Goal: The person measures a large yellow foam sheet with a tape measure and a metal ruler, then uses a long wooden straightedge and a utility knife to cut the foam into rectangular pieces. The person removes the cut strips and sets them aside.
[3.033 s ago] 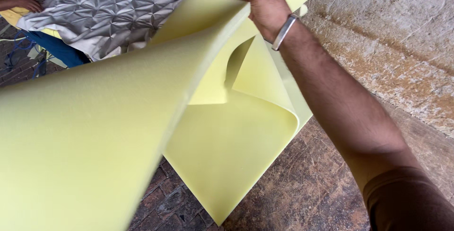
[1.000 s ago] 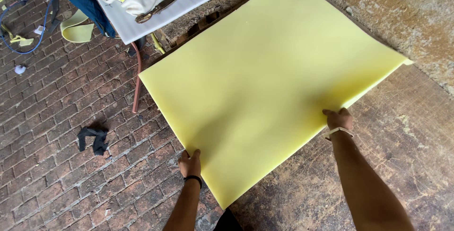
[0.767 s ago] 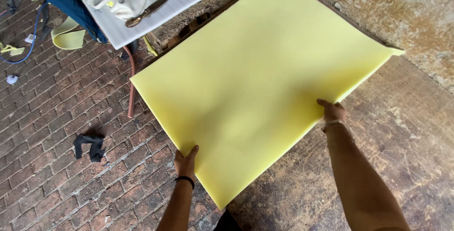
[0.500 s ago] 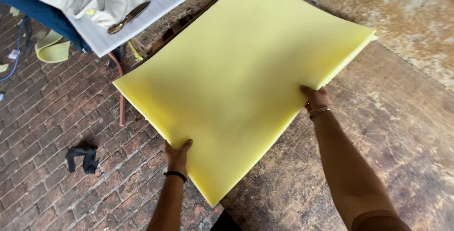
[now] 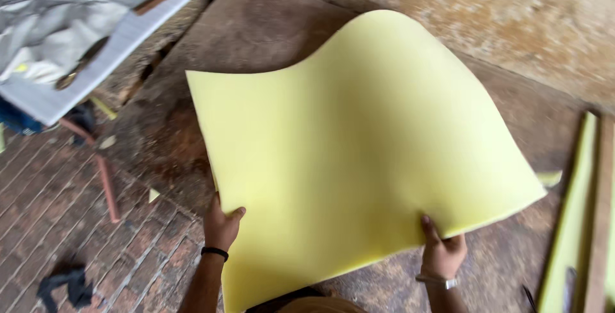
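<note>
Two hands hold one large yellow foam sheet (image 5: 359,159) by its near edge. The left hand (image 5: 221,226) grips the near-left side, thumb on top and fingers curled under, out of sight. The right hand (image 5: 442,255) pinches the near-right edge, thumb on top and fingers beneath. The sheet hangs above the worn floor (image 5: 269,24), billowing up in a hump toward its far edge, while its far-left corner points toward the surface (image 5: 115,44) at the upper left, well apart from it. That surface carries crumpled grey fabric (image 5: 57,12). Brick paving (image 5: 57,223) lies to the left, with a dark rag (image 5: 64,285) on it. More yellow foam (image 5: 570,236) lies along the right edge, near the sheet's right corner.
</note>
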